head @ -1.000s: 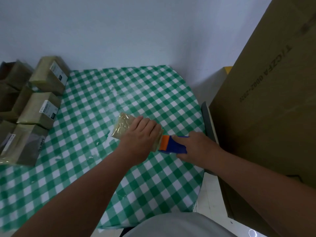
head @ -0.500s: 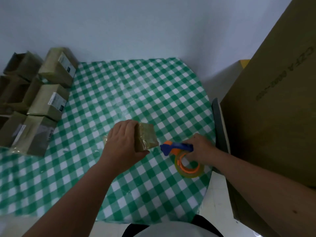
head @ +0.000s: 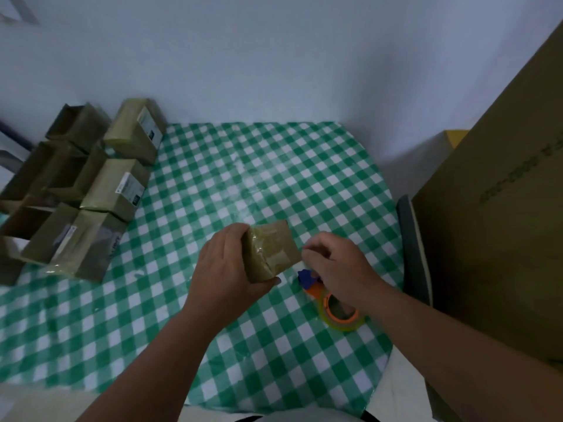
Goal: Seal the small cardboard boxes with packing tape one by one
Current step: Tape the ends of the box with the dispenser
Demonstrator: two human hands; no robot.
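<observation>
Large brown carton [head: 499,239] stands on your right, against the green-checked table [head: 243,178]. Stack of small boxes [head: 91,193] sits at the table's far left. Your left hand [head: 225,269] grips one taped small box [head: 269,251], held above the cloth. Your right hand [head: 335,266] is just beside its right edge, fingers curled; can't tell if they pinch anything. Tape dispenser [head: 332,303] lies on the table under that hand.

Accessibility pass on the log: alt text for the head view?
A left hand grips a small taped cardboard box above a green checked table; the right hand is beside it, over a tape dispenser. More boxes crowd the table's left edge.
</observation>
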